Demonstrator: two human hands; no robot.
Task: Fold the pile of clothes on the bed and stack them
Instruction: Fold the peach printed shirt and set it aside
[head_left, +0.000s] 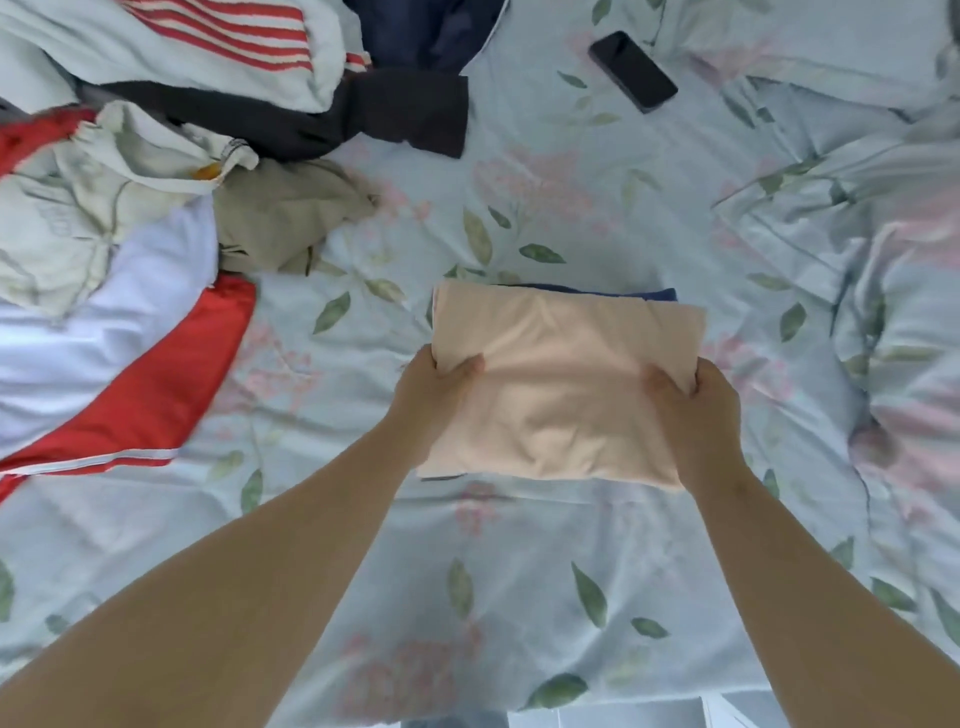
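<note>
A folded peach garment (561, 384) lies in the middle of the bed, on top of a folded dark blue item (660, 294) whose far edge peeks out. My left hand (434, 395) grips the peach garment's left side, thumb on top. My right hand (696, 410) grips its right side the same way. The unfolded pile (130, 171) fills the upper left: a white and red jacket (119, 364), a cream top, a khaki piece (291, 218), a black garment (395, 111) and a red-striped white one (223, 36).
The floral light-blue bedsheet (467, 571) covers the bed. A black phone (632, 71) lies at the far centre-right. A rumpled floral duvet (883, 260) is bunched along the right side. The bed's near edge runs along the bottom.
</note>
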